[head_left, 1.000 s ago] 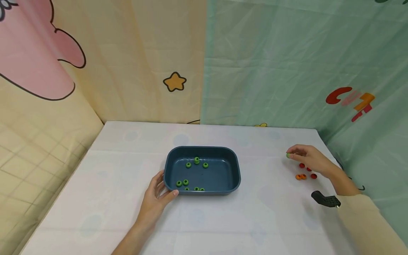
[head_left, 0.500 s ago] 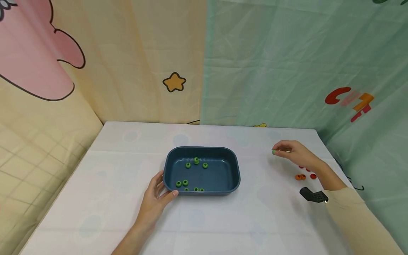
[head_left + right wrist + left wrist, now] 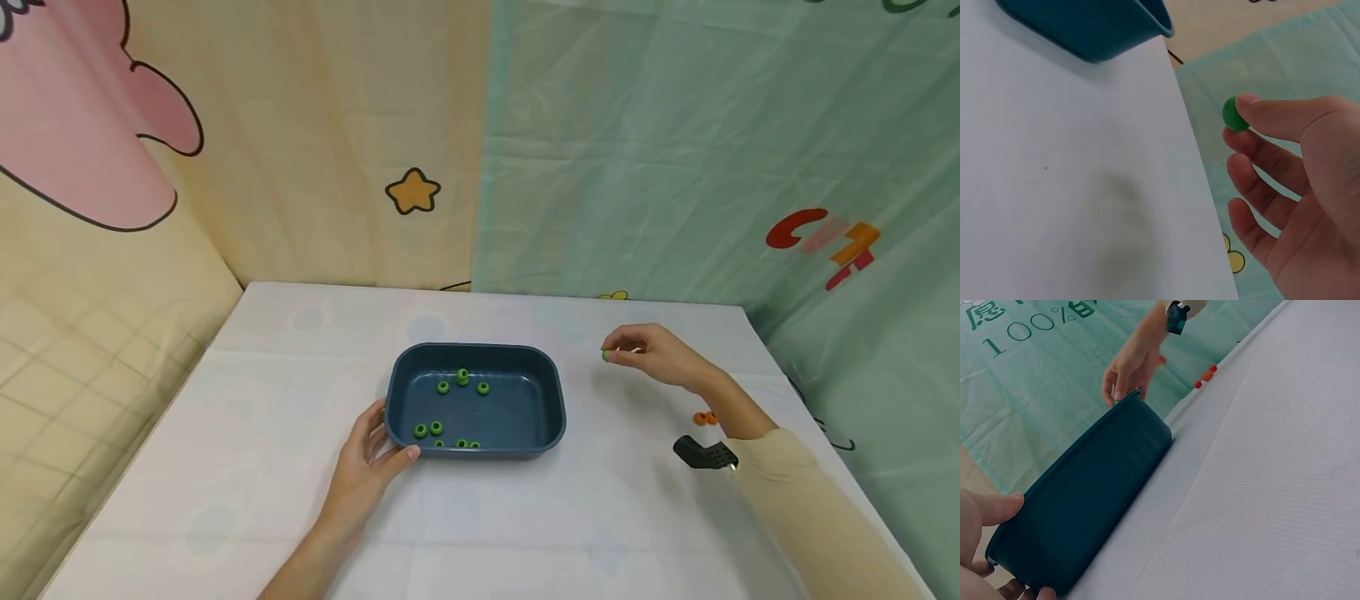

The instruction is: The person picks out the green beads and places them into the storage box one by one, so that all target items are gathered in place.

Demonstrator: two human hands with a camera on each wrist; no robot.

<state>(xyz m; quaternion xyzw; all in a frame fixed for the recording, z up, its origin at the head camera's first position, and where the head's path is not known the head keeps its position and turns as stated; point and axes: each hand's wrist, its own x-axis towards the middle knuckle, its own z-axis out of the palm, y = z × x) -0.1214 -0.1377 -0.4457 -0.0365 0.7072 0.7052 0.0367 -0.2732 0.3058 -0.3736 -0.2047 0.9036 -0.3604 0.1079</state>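
Note:
A dark blue rectangular tray (image 3: pixel 517 417) stands mid-table with several green beads (image 3: pixel 437 428) lying in it. My left hand (image 3: pixel 362 475) grips the tray's near left corner; in the left wrist view the thumb (image 3: pixel 1000 509) lies on the rim and fingertips curl beneath. Right of the tray, my right hand (image 3: pixel 652 354) is raised above the table and pinches one green bead (image 3: pixel 1233 115) between thumb and forefinger. The other fingers of that hand are loosely bent.
Orange beads (image 3: pixel 700 418) lie at the right side, partly behind the right forearm. Red beads (image 3: pixel 1213 368) show beside them in the left wrist view. A black wrist mount (image 3: pixel 705 452) juts from the right sleeve. Printed curtains (image 3: pixel 630 150) hang behind the white table (image 3: pixel 562 533).
My right hand has moved left toward the tray with the green bead. Its forearm now covers the red beads in the head view. The left hand and tray have stayed put.

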